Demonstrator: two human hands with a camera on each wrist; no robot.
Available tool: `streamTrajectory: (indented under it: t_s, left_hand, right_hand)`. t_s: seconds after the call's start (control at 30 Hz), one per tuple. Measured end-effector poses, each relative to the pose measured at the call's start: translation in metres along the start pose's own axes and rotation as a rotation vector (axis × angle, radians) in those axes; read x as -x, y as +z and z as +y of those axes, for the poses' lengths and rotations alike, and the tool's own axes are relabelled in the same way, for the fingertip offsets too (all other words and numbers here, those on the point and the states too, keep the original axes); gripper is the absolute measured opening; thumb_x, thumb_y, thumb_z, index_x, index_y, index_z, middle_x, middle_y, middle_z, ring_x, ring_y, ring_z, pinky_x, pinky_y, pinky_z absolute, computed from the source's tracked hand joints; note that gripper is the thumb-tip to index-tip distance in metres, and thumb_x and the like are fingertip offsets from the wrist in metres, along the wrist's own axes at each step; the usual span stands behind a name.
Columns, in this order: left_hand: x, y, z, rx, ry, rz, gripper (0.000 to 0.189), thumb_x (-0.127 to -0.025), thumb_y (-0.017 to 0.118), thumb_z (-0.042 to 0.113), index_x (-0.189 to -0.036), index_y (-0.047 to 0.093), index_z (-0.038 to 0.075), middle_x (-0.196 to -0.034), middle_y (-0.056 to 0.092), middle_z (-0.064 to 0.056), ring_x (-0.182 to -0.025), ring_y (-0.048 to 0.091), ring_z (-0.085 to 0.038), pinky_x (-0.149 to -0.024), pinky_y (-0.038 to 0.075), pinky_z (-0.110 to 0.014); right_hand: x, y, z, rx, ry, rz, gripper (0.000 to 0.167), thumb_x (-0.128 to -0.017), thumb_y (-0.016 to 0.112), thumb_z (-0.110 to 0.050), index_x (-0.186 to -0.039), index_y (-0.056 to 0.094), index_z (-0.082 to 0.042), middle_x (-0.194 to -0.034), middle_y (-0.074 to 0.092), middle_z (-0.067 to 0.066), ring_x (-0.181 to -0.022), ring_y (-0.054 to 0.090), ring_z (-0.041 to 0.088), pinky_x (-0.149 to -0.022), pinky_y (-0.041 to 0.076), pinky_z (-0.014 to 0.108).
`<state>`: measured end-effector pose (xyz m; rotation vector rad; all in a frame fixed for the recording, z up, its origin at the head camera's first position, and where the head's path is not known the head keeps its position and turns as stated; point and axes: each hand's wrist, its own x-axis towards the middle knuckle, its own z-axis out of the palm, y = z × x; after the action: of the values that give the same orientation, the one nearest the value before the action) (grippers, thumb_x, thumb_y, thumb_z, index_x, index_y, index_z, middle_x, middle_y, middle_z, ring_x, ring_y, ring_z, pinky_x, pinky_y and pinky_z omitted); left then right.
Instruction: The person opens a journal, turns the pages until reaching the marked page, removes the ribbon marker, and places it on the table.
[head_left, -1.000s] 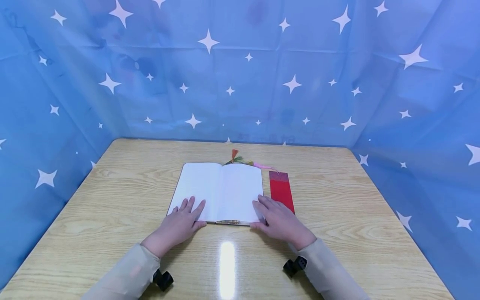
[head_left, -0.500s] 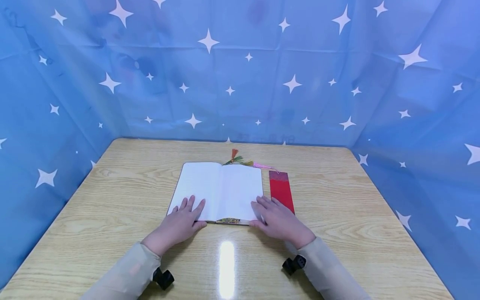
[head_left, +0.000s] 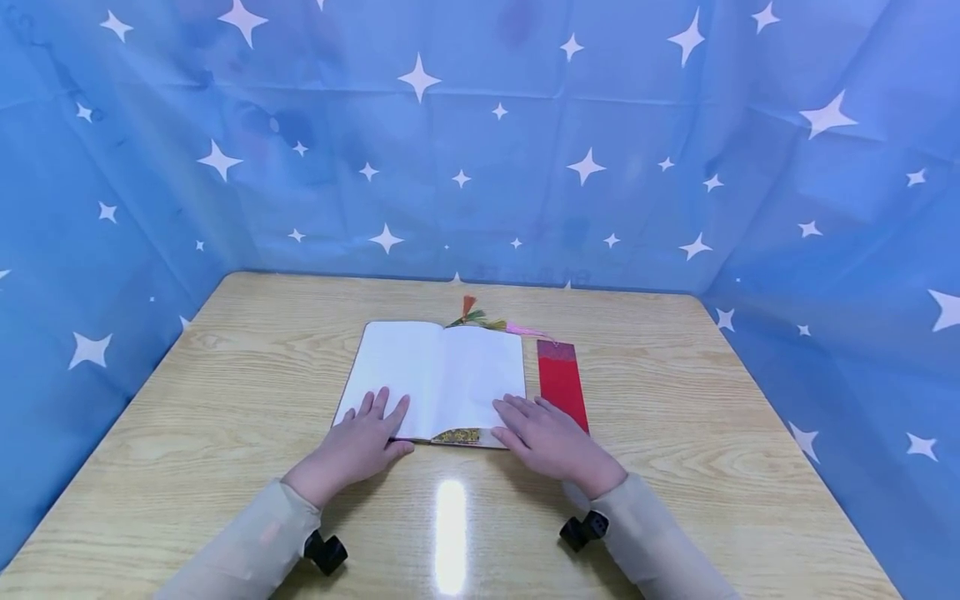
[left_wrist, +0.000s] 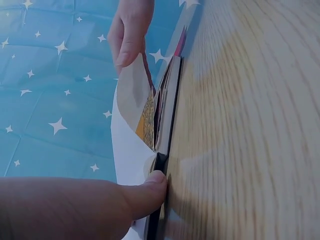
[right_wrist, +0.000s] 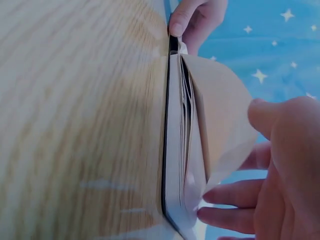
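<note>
An open notebook [head_left: 405,358] with blank white pages lies in the middle of the table. My left hand [head_left: 358,450] rests spread on its left page, thumb along the bottom edge beside the black cover [left_wrist: 154,215]. At the lower right corner, my right hand [head_left: 558,442] holds a page [right_wrist: 220,105] between thumb and fingers. That page bows up from the stack in both wrist views. Beneath it shows a gold-patterned piece [head_left: 457,436], mostly hidden. A red bookmark [head_left: 561,387] lies right of the notebook, partly behind the right hand.
Several coloured tassels [head_left: 476,316] stick out past the notebook's top edge, and a pink one [head_left: 525,330] leads to the red bookmark. The wooden table [head_left: 247,375] reaches back to a blue star-printed curtain [head_left: 480,142].
My right hand has shifted slightly left and raised the right page's lower edge, so more of the gold-patterned piece shows. My left hand stays in place on the left page.
</note>
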<state>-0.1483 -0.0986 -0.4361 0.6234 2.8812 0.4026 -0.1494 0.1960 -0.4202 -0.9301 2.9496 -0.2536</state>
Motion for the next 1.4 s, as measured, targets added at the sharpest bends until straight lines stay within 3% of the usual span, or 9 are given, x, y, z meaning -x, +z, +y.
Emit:
streamTrajectory:
  t_s: [0.27,0.6,0.97,1.2,1.4]
  left_hand:
    - [-0.003,-0.002,0.008,0.038,-0.037,0.008,0.075,-0.091,0.048,0.053,-0.144,0.031,0.002,-0.148,0.019,-0.028,-0.133,0.017,-0.048,-0.099,0.024,-0.064]
    - [-0.006,0.001,0.022,0.022,-0.098,0.024,0.086,-0.089,0.042,0.063,-0.141,0.033,-0.004,-0.145,0.021,-0.031,-0.132,0.019,-0.048,-0.096,0.025,-0.067]
    - [-0.009,0.006,0.029,0.020,-0.123,0.087,0.089,-0.088,0.038,0.065,-0.140,0.033,-0.007,-0.144,0.022,-0.033,-0.132,0.018,-0.050,-0.099,0.023,-0.066]
    - [-0.010,0.008,0.031,-0.022,-0.129,0.129,0.090,-0.087,0.039,0.067,-0.140,0.034,-0.005,-0.145,0.023,-0.031,-0.132,0.019,-0.048,-0.098,0.021,-0.068]
    - [-0.010,0.009,0.032,-0.063,-0.131,0.166,0.090,-0.086,0.041,0.068,-0.137,0.038,-0.006,-0.143,0.028,-0.031,-0.129,0.025,-0.050,-0.095,0.027,-0.068]
  right_hand:
    - [-0.001,-0.001,-0.004,-0.011,0.009,0.050,0.059,-0.093,0.050,-0.045,-0.140,0.043,-0.011,-0.138,0.047,0.009,-0.126,0.044,0.024,-0.103,0.033,0.043]
    - [-0.006,0.001,-0.010,0.057,-0.044,0.265,0.054,-0.089,0.058,-0.044,-0.130,0.054,-0.009,-0.118,0.063,0.007,-0.100,0.063,0.021,-0.086,0.050,0.035]
    - [-0.007,-0.001,-0.015,0.139,-0.091,0.386,0.051,-0.087,0.060,-0.043,-0.125,0.057,-0.008,-0.115,0.064,0.009,-0.101,0.063,0.023,-0.086,0.050,0.037]
    - [-0.009,-0.001,-0.014,0.176,-0.147,0.486,0.054,-0.084,0.064,-0.040,-0.124,0.058,-0.005,-0.123,0.059,0.014,-0.111,0.057,0.027,-0.094,0.044,0.041]
    - [-0.013,-0.002,-0.016,0.182,-0.190,0.539,0.054,-0.085,0.064,-0.039,-0.124,0.058,-0.003,-0.129,0.054,0.016,-0.118,0.051,0.028,-0.097,0.041,0.041]
